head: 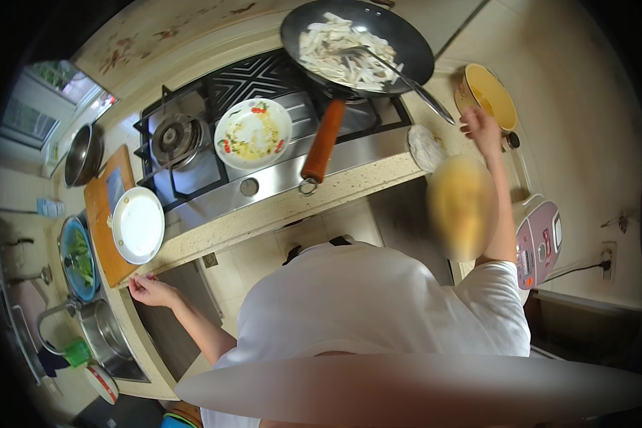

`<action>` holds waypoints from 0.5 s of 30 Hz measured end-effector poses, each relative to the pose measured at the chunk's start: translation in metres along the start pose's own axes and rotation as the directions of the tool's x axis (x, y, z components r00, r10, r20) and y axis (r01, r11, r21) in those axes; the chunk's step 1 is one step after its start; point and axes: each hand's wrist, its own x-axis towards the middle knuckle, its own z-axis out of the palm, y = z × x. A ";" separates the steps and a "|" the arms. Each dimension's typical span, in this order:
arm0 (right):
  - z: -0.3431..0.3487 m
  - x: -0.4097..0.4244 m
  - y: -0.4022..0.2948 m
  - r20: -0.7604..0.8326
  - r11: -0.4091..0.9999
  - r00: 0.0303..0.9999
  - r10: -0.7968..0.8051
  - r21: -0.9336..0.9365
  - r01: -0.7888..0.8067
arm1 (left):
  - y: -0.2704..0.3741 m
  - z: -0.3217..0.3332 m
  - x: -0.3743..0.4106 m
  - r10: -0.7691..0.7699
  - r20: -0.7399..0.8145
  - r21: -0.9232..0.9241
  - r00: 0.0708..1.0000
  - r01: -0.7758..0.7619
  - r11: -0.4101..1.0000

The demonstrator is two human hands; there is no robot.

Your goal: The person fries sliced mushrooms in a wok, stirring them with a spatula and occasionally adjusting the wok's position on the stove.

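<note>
My right hand (481, 131) is at the near rim of a yellow bowl (500, 99) with yellow liquid in it. Its fingers are bent, and whether they grip the rim is unclear. Beside it a metal spatula (417, 88) leans out of a black wok (417, 48) of pale sliced food (348, 53). The wok's wooden handle (323, 142) points towards me. My left hand (152, 290) hovers at the counter's front edge, by the corner of a wooden cutting board (120, 267). Those fingers are curled, and their contents cannot be made out. A white plate (139, 224) overlaps the board.
A patterned plate (252, 134) with oily remains sits on the gas stove (187, 184). A blurred yellow shape (463, 208) lies below my right forearm. Further right is a pink rice cooker (540, 243). A blue basin (77, 259) of greens stands by the sink (107, 331); a small pan (83, 155) is behind.
</note>
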 end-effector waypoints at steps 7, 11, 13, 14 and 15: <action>0.101 0.000 0.125 0.142 0.759 0.927 -0.346 -0.538 0.366 | 0.025 0.008 -0.042 0.000 0.250 0.108 0.968 -0.028 0.994; 0.082 0.039 0.141 -0.149 0.767 0.982 -0.114 -0.642 -0.008 | 0.033 0.009 -0.063 0.045 0.354 0.102 0.934 -0.086 0.991; 0.071 0.054 0.136 -0.298 0.712 0.951 0.084 -0.649 -0.266 | 0.042 0.003 -0.078 0.036 0.398 0.128 0.917 -0.094 0.987; 0.071 0.065 0.141 -0.362 0.685 0.919 0.154 -0.632 -0.364 | 0.048 -0.002 -0.085 0.039 0.426 0.166 0.904 -0.121 0.979; 0.072 0.076 0.144 -0.423 0.652 0.877 0.227 -0.604 -0.459 | 0.054 -0.005 -0.090 0.045 0.454 0.204 0.890 -0.153 0.967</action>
